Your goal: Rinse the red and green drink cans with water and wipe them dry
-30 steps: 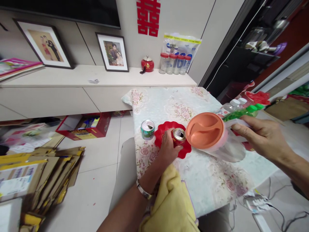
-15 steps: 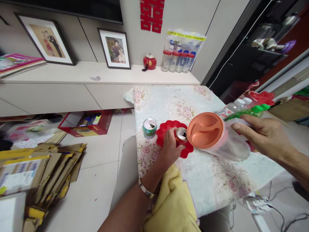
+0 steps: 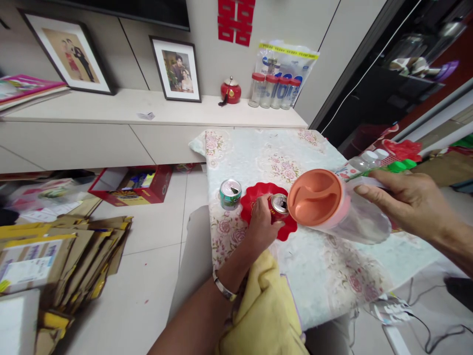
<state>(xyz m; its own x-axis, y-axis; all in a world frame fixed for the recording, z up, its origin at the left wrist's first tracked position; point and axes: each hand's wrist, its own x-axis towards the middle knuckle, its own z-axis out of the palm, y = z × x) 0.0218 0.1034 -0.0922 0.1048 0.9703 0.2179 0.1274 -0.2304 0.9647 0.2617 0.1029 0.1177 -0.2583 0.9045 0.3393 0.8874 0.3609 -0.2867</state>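
Left hand [image 3: 260,223] is wrapped around the small red drink can [image 3: 279,206], its silver top already opened, standing on the scalloped red plastic plate [image 3: 254,196] near the floral-clothed table [image 3: 325,276] edge. Right hand [image 3: 410,203] grips a clear plastic jar with a peach-coloured lid [image 3: 325,206], held on its side just above the can. Since a second ago, the jar sits slightly higher; the can hasn't budged.

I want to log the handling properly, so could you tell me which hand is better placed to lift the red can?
Left, probably: the left hand already wraps the red can on the red plate, while the right hand holds the pink-lidded jug.
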